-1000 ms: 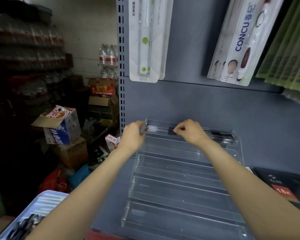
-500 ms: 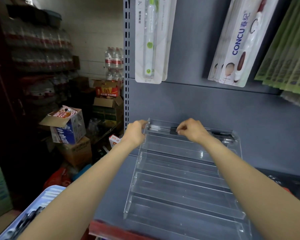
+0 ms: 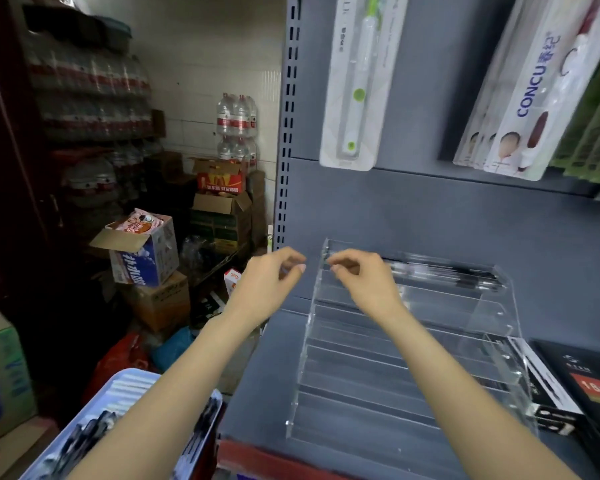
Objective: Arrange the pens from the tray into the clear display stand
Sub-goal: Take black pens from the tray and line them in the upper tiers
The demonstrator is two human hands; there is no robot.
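Your left hand (image 3: 269,284) and right hand (image 3: 361,282): fingers loosely curled, holding nothing, near top tier of clear display stand (image 3: 406,368). Pens (image 3: 444,271) lie there, 3 o'clock of right hand. Tray (image 3: 118,386) at 7 o'clock, more pens inside.

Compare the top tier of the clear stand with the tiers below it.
The top tier of the clear display stand holds a row of dark pens; the lower tiers hold none. The top tier sits farthest back against the shelf panel, the lower tiers nearer. All are transparent.

Single head-worn view, wide-angle, facing forward and down, close above both forearms, clear display stand (image 3: 406,341) just beyond right hand (image 3: 364,282)
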